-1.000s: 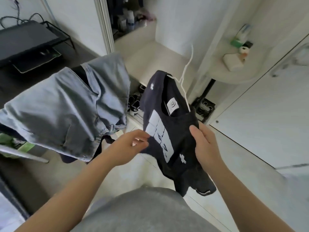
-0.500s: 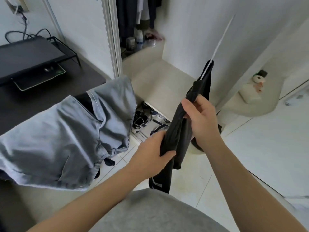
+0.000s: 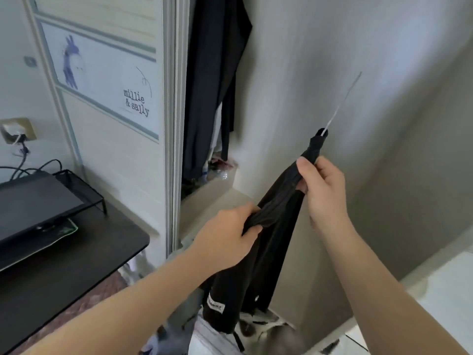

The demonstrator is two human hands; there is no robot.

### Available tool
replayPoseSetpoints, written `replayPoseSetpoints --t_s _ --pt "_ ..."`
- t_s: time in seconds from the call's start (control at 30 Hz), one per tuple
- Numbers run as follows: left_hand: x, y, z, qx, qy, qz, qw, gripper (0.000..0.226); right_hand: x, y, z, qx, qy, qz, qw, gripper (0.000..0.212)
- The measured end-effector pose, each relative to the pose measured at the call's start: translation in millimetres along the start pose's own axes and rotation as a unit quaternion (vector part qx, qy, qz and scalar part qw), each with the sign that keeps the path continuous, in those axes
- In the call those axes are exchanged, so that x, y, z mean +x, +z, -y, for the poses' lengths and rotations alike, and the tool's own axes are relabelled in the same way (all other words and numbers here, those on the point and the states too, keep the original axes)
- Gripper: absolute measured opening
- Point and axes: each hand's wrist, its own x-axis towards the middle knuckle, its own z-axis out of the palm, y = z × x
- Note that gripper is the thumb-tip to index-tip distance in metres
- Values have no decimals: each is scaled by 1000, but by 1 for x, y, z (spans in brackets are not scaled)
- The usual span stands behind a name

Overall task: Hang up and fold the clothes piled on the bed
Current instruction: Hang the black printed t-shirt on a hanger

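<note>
A black T-shirt hangs edge-on from a thin white hanger, whose hook sticks up to the right against the pale wall. My right hand grips the shirt just below the hanger's neck. My left hand is closed on a bunch of the shirt's fabric lower down and to the left. A white label shows near the shirt's hem. The hanger's shoulders are hidden inside the shirt.
An open wardrobe with dark hanging clothes stands straight ahead, behind a white sliding door. A dark desk with a black monitor stand is on the left. Shoes lie on the floor below.
The view has tilted up toward the wardrobe, so the grey jeans on the left are out of sight. Both hands have lifted the shirt on its hanger higher and closer to the wardrobe.
</note>
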Motion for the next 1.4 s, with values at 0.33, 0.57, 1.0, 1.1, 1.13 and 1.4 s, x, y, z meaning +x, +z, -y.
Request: replayPoseSetpoints --t_s 0.33,0.57,1.0,1.1,1.13,1.4 --pt "137 -114 -29 66 123 -57 989 15 159 37 93 -21 -122 12 992 28" --pt "230 -184 -82 182 186 -119 958 34 272 32 172 -68 -195 -13 978 25" --pt "363 -274 -182 347 212 -235 883 7 452 8 288 -117 -189 -66 973 24" --pt "374 -273 -187 373 207 -237 873 5 472 2 290 -122 -169 -76 975 15" --pt "377 -273 -187 379 204 -240 870 8 477 0 288 -118 -162 -80 976 13" --pt "379 -278 -168 413 153 -228 869 13 479 8 268 -113 -135 -48 983 13"
